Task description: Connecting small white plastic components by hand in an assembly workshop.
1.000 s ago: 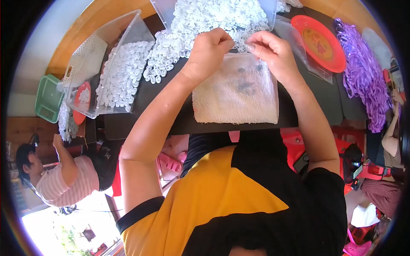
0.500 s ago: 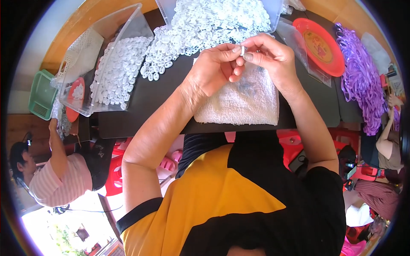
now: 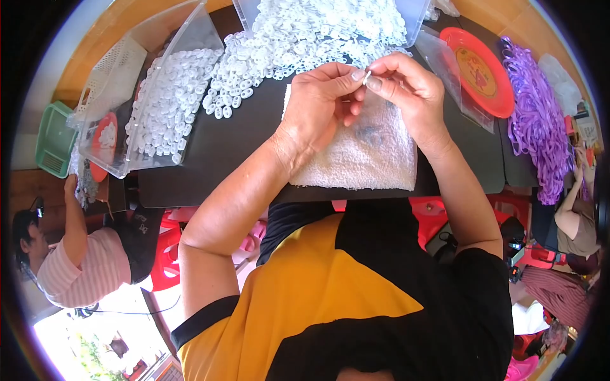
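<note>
You've got one small white plastic piece [image 3: 366, 77] up between your two hands, just above the far part of a white terry cloth [image 3: 365, 159] on the dark flat tabletop [image 3: 190, 174]. Your left hand [image 3: 318, 105] pinches it from the left, thumb and forefinger together, other fingers loosely curled. Your right hand [image 3: 410, 89] has its thumb and forefinger closed on it from the right. It's too tiny to make out its shape, tbh.

Right behind your hands there's a big heap of white oval plastic pieces [image 3: 311, 47], spilling out of a clear plastic bin [image 3: 415, 25] at the far side. More pieces sit in another see-through bin on the left. Over right: a round red plate [image 3: 506, 101], then a pile of shiny purple ribbons [image 3: 537, 120].
</note>
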### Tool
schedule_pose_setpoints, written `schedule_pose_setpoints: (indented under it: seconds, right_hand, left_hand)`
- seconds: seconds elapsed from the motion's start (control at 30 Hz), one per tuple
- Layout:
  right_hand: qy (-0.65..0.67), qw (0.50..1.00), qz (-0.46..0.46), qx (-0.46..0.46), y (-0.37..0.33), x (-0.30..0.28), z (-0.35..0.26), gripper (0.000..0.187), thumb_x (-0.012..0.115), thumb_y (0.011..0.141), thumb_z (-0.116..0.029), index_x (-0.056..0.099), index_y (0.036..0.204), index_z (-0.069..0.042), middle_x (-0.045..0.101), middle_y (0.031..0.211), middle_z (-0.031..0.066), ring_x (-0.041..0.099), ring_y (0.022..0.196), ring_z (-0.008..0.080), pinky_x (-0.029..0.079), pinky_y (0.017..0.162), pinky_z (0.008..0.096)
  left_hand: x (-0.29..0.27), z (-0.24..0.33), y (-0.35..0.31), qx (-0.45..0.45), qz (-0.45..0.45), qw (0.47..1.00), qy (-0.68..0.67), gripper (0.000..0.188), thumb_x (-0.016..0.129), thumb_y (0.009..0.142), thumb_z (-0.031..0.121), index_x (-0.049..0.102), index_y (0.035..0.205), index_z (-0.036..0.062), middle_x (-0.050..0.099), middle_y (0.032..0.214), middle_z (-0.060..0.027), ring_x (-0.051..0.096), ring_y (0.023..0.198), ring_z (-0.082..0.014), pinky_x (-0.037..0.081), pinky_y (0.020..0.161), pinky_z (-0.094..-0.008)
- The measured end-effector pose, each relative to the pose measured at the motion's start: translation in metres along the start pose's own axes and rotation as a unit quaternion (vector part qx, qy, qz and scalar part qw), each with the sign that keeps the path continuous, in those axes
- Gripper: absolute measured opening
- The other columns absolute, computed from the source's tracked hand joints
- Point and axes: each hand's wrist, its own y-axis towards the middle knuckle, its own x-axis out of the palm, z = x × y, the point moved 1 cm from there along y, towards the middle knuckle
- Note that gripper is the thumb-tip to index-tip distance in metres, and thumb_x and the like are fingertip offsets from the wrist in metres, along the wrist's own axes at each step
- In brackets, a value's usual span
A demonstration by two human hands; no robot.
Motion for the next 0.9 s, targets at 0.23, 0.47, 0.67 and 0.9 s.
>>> schedule_pose_setpoints:
  seconds: [0.23, 0.47, 0.67, 0.9]
  right_hand:
    - [-0.038, 0.999, -0.003, 0.017, 0.000, -0.006, 0.005, 0.010, 0.069, 0.083, -0.002, 0.063, 0.091, 0.000, 0.065, 0.084, 0.0014, 0.060, 0.077, 0.0067, 0.048, 0.069, 0.0218]
    - [-0.208, 0.970, -0.006, -0.129, 0.001, 0.000, -0.002, 0.021, 0.070, 0.076, 0.002, 0.064, 0.096, -0.002, 0.062, 0.085, 0.0042, 0.062, 0.075, 0.0143, 0.049, 0.065, 0.0250]
    - [-0.279, 0.933, 0.024, -0.225, 0.000, 0.003, -0.004, 0.025, 0.068, 0.074, 0.005, 0.065, 0.097, -0.003, 0.060, 0.085, 0.0072, 0.062, 0.072, 0.0188, 0.051, 0.063, 0.0280]
    - [-0.261, 0.940, 0.016, -0.218, 0.001, 0.005, -0.007, 0.024, 0.069, 0.076, 0.003, 0.065, 0.099, -0.003, 0.059, 0.083, 0.0073, 0.061, 0.070, 0.0177, 0.049, 0.061, 0.0278]
  left_hand:
    - [0.006, 0.005, -0.004, 0.059, 0.032, 0.991, 0.112, 0.014, 0.063, 0.091, 0.013, 0.064, 0.085, 0.0003, 0.060, 0.069, -0.0049, 0.053, 0.055, -0.0111, 0.042, 0.049, -0.0232]
    - [-0.003, 0.002, 0.000, 0.035, 0.029, 0.999, 0.016, 0.013, 0.065, 0.090, 0.013, 0.066, 0.088, 0.0005, 0.060, 0.069, -0.0042, 0.054, 0.057, -0.0108, 0.043, 0.050, -0.0233]
    - [-0.004, -0.001, 0.001, 0.045, 0.005, 0.999, 0.004, 0.014, 0.065, 0.090, 0.014, 0.066, 0.089, 0.0005, 0.059, 0.070, -0.0037, 0.054, 0.059, -0.0106, 0.043, 0.051, -0.0234]
    - [-0.006, 0.004, -0.001, 0.033, -0.012, 0.999, 0.025, 0.014, 0.065, 0.090, 0.013, 0.065, 0.090, -0.0005, 0.060, 0.071, -0.0042, 0.055, 0.059, -0.0110, 0.042, 0.051, -0.0228]
